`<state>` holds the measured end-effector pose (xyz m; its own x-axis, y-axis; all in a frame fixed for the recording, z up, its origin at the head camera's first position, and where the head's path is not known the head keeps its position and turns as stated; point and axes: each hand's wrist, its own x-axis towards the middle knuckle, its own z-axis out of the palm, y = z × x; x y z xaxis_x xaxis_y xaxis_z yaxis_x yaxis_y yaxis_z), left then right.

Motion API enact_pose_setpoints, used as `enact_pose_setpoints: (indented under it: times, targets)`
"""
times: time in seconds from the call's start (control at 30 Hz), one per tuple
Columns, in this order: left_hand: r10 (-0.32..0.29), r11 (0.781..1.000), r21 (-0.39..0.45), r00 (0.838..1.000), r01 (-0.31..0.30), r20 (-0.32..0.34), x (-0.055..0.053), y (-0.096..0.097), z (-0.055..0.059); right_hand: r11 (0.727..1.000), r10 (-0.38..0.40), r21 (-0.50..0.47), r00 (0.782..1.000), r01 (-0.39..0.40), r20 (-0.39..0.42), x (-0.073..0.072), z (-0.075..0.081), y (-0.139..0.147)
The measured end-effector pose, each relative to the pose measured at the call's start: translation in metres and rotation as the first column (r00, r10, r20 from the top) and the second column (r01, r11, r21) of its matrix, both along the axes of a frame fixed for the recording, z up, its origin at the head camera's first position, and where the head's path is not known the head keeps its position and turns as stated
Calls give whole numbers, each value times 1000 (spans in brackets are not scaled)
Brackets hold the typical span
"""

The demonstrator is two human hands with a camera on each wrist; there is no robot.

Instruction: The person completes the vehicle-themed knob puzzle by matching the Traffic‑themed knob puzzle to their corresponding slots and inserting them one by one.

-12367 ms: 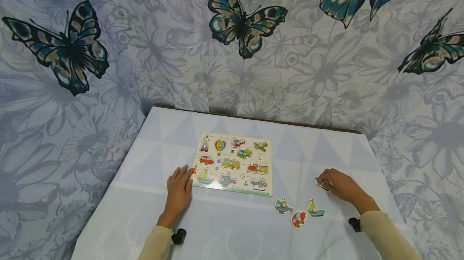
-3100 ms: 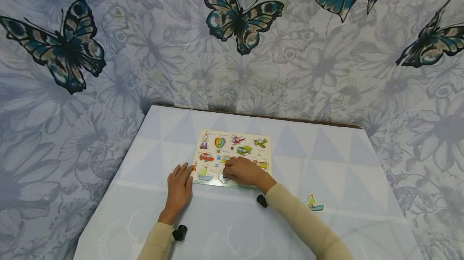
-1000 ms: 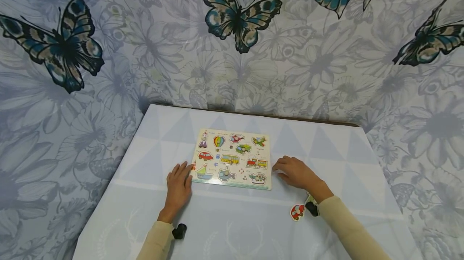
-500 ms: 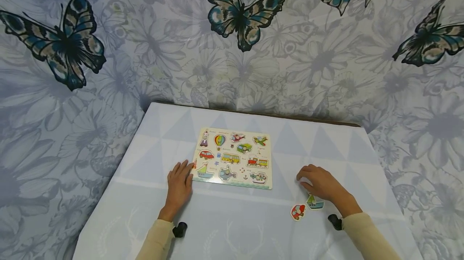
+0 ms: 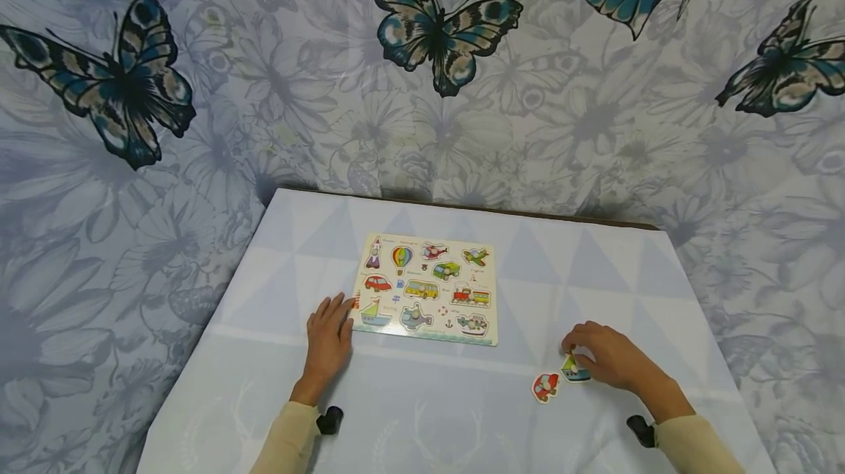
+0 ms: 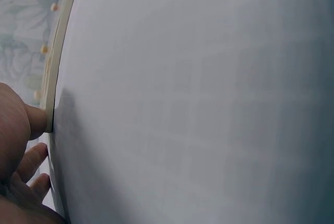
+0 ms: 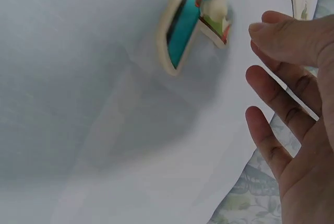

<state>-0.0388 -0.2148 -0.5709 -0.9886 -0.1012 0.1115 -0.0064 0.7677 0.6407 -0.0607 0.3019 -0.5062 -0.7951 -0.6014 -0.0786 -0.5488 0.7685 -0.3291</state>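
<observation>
My left hand point(image 5: 328, 334) lies on the table with its fingers spread, fingertips at the left edge of a peg puzzle board point(image 5: 455, 338). In the left wrist view, the thumb point(image 6: 35, 122) touches the corner of that board point(image 6: 60, 51). My right hand point(image 5: 610, 356) is over a sailboat puzzle piece point(image 5: 577, 373) with a small knob. The right wrist view shows its fingers point(image 7: 269, 83) parted and a little away from the sailboat piece point(image 7: 182, 36). Beside this piece lies a red vehicle-shaped puzzle piece point(image 5: 546, 387).
The board carries several vehicle pictures, among them a balloon point(image 5: 401, 257), a bus point(image 5: 421, 289) and a submarine point(image 5: 416, 318). A pale cloth covers the table point(image 5: 455, 408), and a butterfly-print curtain point(image 5: 297, 107) hangs behind it.
The loose submarine piece has left the table's right side, and the board's submarine place now shows a knobbed piece. My right hand has moved from the board to the sailboat; the left stays put.
</observation>
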Motion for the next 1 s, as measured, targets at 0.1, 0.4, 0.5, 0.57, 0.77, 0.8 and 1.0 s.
enact_pose_setpoints:
  times: [0.1, 0.4, 0.5, 0.57, 0.77, 0.8, 1.0]
  targets:
    - [-5, 1000, 0, 1000, 5, 1, 0, 1, 0, 1000, 7, -6, 1000, -7, 9, 8, -2, 3]
    - [0, 1000, -19, 1000, 0, 19, 0, 0, -2, 997, 62, -47, 996, -64, -59, 19, -10, 7]
    - [-3, 1000, -19, 1000, 4, 23, -1, -1, -2, 997, 68, -43, 996, -70, -53, 21, -11, 8]
    - [-5, 1000, -15, 1000, 5, 17, -1, -1, -4, 997, 74, -33, 996, -75, -47, 20, -12, 8]
    - [-6, 1000, -7, 1000, 6, -13, -1, 0, -10, 989, 137, -51, 987, -142, -90, 16, -20, 9]
    - [-7, 1000, -7, 1000, 7, -19, -1, 1, -11, 986, 150, -56, 984, -156, -99, 15, -22, 9]
    - [-1, 1000, -7, 999, 1, -37, -1, 1, -17, 979, 188, -54, 971, -198, -150, 13, -30, 7]
